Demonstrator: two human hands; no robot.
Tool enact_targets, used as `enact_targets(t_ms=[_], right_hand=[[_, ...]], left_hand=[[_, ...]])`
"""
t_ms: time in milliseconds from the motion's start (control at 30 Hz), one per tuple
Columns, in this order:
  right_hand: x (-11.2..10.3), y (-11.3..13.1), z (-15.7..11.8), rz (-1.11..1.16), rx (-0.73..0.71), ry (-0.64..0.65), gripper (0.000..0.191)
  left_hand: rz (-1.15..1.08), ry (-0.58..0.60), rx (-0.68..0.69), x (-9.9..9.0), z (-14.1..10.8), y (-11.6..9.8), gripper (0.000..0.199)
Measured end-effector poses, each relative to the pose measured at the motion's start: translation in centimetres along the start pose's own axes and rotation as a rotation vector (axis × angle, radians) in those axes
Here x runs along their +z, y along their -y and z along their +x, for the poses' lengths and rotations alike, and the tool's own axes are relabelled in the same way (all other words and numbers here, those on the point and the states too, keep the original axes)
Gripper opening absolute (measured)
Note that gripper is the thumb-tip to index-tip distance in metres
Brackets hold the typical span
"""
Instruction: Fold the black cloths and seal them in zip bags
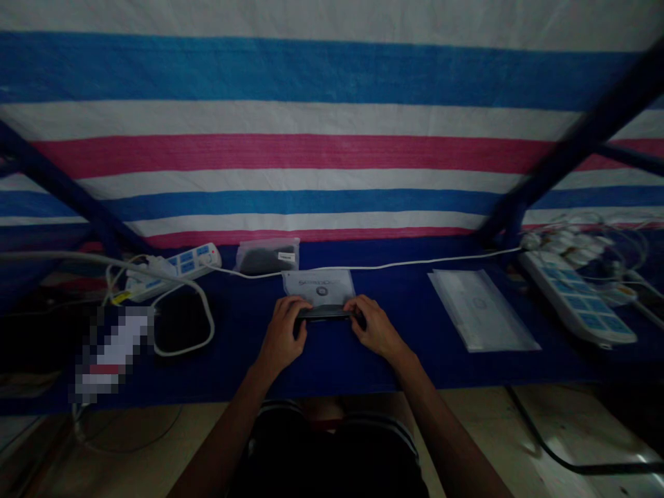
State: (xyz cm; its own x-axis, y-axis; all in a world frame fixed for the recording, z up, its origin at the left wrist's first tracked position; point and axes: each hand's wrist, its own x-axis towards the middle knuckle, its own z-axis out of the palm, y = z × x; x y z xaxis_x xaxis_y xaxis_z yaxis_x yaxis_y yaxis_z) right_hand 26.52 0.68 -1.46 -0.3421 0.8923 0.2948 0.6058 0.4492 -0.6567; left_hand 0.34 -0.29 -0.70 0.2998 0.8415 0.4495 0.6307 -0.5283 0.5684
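My left hand [283, 332] and my right hand [373, 328] grip opposite ends of a flat black device [326, 313], perhaps a phone, held low over the blue table covering [332, 366]. Its exact kind is hard to tell in the dim light. Directly behind it, a white printed card or sleeve [318, 286] lies on the table, its lower edge hidden by the device and my fingers. Farther back stands a clear bag [267, 256] holding something dark.
A white power strip [179, 271] and a black rounded pad [180, 321] with a white cable lie left; a pixelated patch [114, 353] hides something. Right lie a clear sleeve of papers [480, 311] and another power strip [575, 297] with tangled cables. A striped tarpaulin rises behind dark metal struts.
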Motion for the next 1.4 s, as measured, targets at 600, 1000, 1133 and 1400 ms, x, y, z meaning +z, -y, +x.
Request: enact_targets(t_ms=[600,1000,1133,1400], right_hand=[[0.4,-0.2,0.0,0.017,0.044,-0.082,0.022],[-0.1,0.6,-0.4,0.048,-0.046,-0.163,0.014],[0.1,0.5,-0.3,0.022,-0.041,-0.13,0.017],[0.4,0.6,0.5,-0.075,0.116,-0.051,0.018]], left_hand=[[0.049,-0.075,-0.042,0.6,0.0,0.8,0.035],[0.143,-0.111,-0.054,0.1,0.0,0.5,0.024],[0.142,-0.103,-0.047,0.0,0.1,0.2,0.024],[0.089,-0.027,-0.019,-0.3,0.1,-0.3,0.033]])
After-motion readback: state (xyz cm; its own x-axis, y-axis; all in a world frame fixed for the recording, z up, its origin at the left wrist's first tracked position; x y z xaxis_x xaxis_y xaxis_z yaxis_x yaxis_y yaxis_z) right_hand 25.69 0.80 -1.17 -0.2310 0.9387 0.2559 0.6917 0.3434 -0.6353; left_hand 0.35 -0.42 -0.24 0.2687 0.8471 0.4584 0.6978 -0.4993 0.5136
